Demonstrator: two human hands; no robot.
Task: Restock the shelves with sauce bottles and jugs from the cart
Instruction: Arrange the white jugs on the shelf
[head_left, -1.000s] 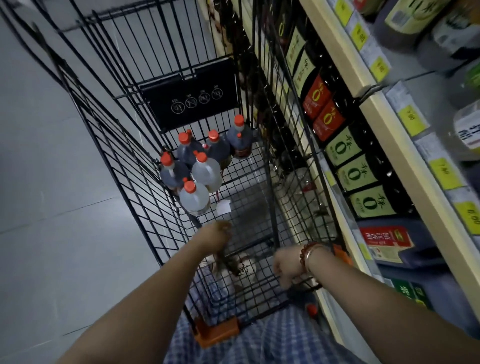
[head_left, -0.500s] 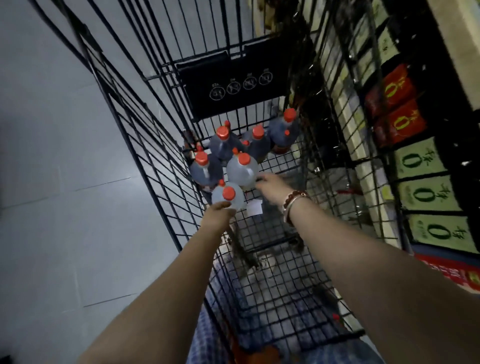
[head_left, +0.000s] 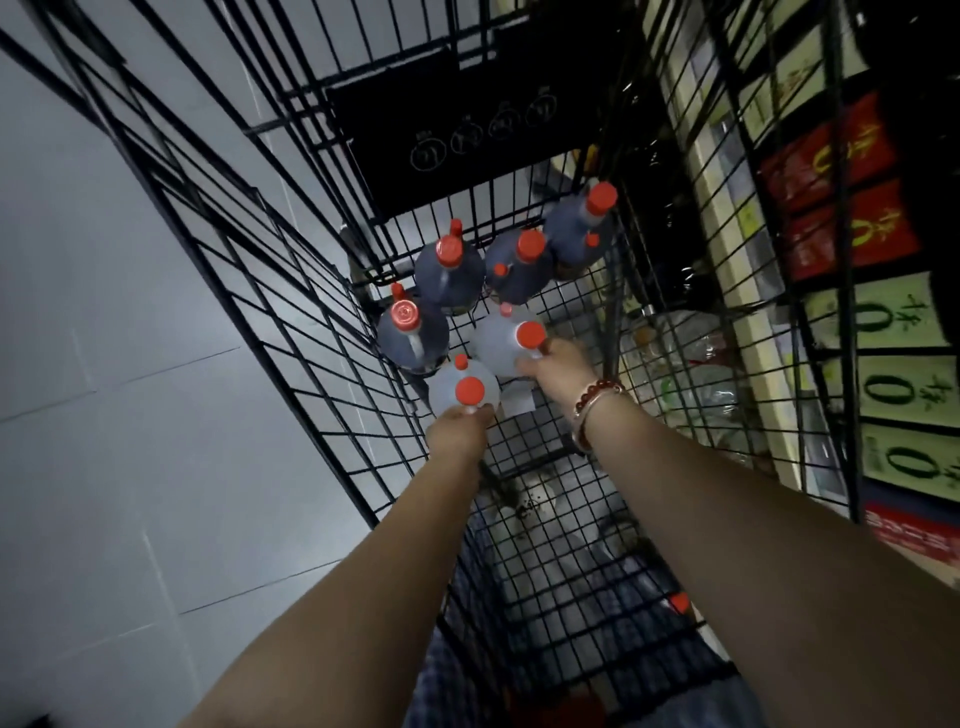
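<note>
A black wire cart (head_left: 291, 332) holds several red-capped jugs at its far end. Two are clear: the nearer clear jug (head_left: 451, 385) and the farther clear jug (head_left: 498, 343). Behind them stand dark sauce jugs (head_left: 449, 275). My left hand (head_left: 457, 434) is closed at the neck of the nearer clear jug, just below its red cap. My right hand (head_left: 558, 366), with bead bracelets at the wrist, grips the farther clear jug under its cap. Both jugs still stand on the cart floor.
Shelves (head_left: 769, 332) run along the right, stocked with dark bottles bearing green labels (head_left: 904, 389) and red labels (head_left: 841, 208). A black sign panel (head_left: 467, 119) hangs on the cart's far wall. Grey tiled floor (head_left: 104, 415) lies to the left.
Both hands went from the cart's near end forward to the clear jugs and closed on their necks. The camera leaned in closer over the cart.
</note>
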